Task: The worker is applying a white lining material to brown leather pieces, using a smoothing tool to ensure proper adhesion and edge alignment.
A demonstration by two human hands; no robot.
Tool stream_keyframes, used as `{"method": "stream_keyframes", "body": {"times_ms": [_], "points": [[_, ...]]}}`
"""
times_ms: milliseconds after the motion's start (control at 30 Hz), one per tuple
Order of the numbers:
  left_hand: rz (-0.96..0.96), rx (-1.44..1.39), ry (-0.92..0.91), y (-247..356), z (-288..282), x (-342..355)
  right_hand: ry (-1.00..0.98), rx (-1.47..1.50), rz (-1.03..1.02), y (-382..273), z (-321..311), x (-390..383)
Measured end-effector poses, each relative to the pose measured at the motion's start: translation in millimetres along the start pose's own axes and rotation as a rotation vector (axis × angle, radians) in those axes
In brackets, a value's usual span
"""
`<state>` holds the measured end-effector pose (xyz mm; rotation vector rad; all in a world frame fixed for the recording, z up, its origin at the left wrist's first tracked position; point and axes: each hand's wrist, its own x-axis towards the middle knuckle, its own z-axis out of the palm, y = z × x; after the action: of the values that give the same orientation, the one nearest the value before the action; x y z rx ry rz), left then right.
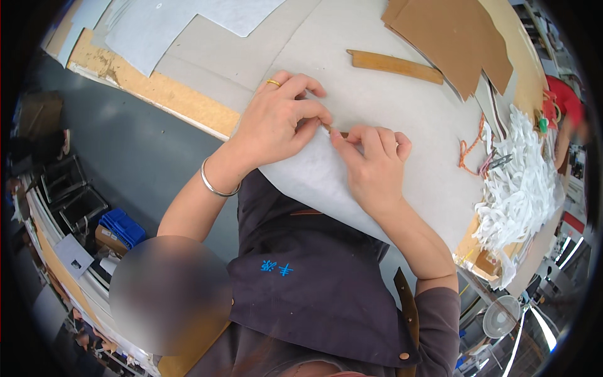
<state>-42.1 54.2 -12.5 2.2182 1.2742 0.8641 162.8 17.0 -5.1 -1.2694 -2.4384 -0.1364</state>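
Note:
My left hand (286, 116) has its fingers curled, thumb and forefinger pinched on a narrow brown strip (327, 127) at the edge of a white sheet (304, 185). Just right of it my right hand (370, 160) pinches the same strip, its other fingers bent. The white sheet lies at the near edge of the pale worktable (427, 169), beneath both hands. What exactly lies inside each pinch is mostly hidden by the fingers.
A wooden slat (392, 65), brown cut pieces (446, 41) and white pieces (147, 38) lie on the table. At right are orange cord (465, 157), snips (499, 161) and piled white strips (515, 188). A person in red (562, 100) is beyond. A blue crate (122, 226) sits at left.

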Motion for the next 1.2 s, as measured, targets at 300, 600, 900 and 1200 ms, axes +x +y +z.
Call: {"method": "stream_keyframes", "body": {"times_ms": [300,600,900,1200], "points": [[0.020,0.001,0.037,0,3,0,-0.045,-0.021,-0.022,-1,-2,-1],[0.073,0.109,0.019,7,4,-5,-0.084,0.151,0.202,21,-15,-11],[0.220,0.458,-0.081,38,9,-9,-0.053,0.270,0.505,31,-24,-38],[0.395,0.511,-0.171,48,17,8,-0.044,-0.107,0.137,24,-21,-48]]}}
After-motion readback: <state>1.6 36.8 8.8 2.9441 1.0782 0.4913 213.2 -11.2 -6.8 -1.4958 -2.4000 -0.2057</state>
